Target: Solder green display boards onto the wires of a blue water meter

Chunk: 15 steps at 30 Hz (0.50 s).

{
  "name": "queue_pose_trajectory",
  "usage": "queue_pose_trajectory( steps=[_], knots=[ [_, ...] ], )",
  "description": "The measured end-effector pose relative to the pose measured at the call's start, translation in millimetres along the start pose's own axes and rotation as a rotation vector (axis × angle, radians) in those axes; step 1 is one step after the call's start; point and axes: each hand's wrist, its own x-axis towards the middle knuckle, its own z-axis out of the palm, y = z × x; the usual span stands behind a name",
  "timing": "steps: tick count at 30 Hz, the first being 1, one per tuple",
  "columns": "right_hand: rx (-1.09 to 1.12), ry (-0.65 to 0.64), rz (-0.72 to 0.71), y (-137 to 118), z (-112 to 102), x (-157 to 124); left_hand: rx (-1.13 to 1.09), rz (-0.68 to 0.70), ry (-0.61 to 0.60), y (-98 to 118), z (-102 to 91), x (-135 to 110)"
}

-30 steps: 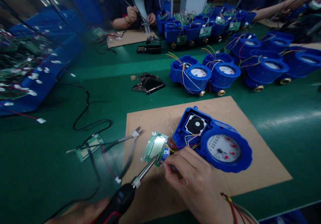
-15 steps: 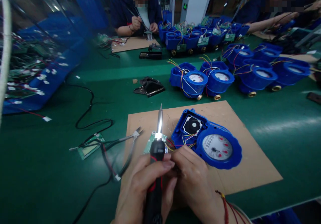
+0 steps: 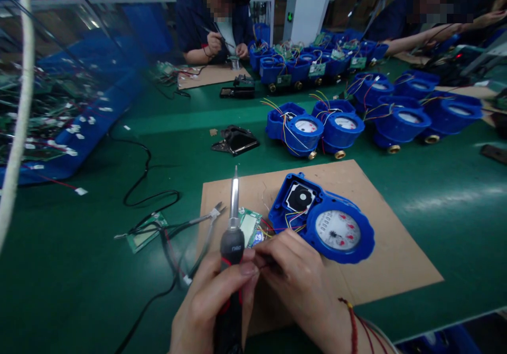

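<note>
My left hand (image 3: 209, 306) is wrapped round the black and red handle of a soldering iron (image 3: 232, 248), whose metal tip points up and away over the brown cardboard mat (image 3: 380, 259). My right hand (image 3: 304, 285) is closed in a pinch right beside the left thumb; what its fingers hold is hidden. Just beyond the hands lies a small green circuit board (image 3: 249, 226), joined by coloured wires to an open blue water meter (image 3: 325, 222) with a white dial.
Side cutters (image 3: 206, 227), a second green board (image 3: 144, 232) and a black cable (image 3: 146, 185) lie left of the mat. Several blue meters (image 3: 317, 127) stand in rows behind. A black stand (image 3: 235, 140) sits mid-table. Other people work at the far edge.
The soldering iron swung from lying low with its tip at the board to standing upright in my left hand. Both hands came together. The view tilted up slightly.
</note>
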Motion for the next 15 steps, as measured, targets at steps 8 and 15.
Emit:
queue_pose_trajectory(
  steps=[8, 15],
  knots=[
    [0.116, -0.111, -0.076, -2.6, -11.8, 1.6, 0.102, 0.013, -0.041, -25.9, -10.1, -13.3],
    [0.147, -0.051, -0.077, -11.7, -11.0, 4.1, 0.079, -0.076, -0.113, -30.3, -7.7, -17.2]
  ],
)
